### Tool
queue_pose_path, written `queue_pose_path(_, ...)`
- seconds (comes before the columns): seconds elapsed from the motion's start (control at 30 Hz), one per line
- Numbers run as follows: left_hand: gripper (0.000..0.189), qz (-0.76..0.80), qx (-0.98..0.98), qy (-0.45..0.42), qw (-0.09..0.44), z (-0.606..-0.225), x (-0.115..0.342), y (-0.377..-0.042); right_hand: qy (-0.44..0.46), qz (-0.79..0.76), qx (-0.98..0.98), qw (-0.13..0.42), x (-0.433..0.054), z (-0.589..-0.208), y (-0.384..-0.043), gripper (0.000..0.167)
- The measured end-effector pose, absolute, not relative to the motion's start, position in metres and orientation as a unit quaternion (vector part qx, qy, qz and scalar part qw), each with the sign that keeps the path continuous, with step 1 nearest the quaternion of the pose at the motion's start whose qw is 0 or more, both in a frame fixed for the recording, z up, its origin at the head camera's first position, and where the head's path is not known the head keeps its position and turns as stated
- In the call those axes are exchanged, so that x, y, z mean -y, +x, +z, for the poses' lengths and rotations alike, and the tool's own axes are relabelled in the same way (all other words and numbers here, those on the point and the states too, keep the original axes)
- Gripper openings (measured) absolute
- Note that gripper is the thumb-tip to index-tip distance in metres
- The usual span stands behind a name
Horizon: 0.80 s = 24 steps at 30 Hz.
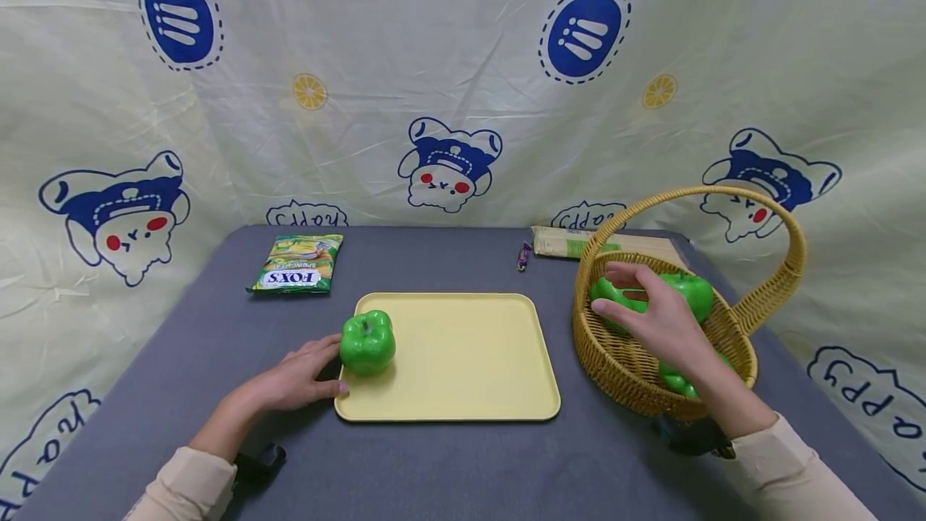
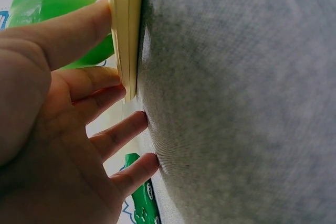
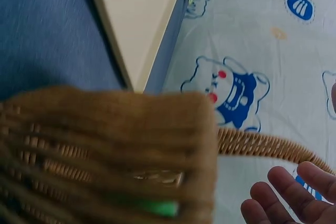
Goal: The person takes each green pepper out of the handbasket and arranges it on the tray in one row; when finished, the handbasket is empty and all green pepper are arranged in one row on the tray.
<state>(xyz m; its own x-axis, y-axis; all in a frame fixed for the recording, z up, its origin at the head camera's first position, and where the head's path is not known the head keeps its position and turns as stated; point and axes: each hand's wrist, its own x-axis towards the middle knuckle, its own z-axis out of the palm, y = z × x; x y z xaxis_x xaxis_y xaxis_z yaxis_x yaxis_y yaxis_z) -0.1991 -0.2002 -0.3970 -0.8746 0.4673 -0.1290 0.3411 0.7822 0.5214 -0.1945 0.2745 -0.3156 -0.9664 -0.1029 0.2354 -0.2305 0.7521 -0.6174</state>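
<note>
Left hand [image 1: 305, 373]: relaxed, touching the yellow tray [image 1: 463, 360]. Right hand [image 1: 667, 320]: unclenched, holding nothing, above basketed peppers [image 1: 693, 296] in the wicker basket [image 1: 596, 364]. Lone green pepper [image 1: 367, 342]: tray's left end; I judge a careless tray nudge could roll it off.

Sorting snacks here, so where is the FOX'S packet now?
In the head view, the FOX'S packet lies at the far left of the gray table, beyond and left of the yellow tray.
</note>
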Motion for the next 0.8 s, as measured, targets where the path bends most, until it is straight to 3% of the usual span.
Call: queue_pose_path(0.8, 0.073, 0.248, -0.936, 0.219, 0.122, -0.397, 0.200, -0.198, 0.042, 0.310, 0.942, 0.119, -0.304, -0.299, -0.213, 0.075)
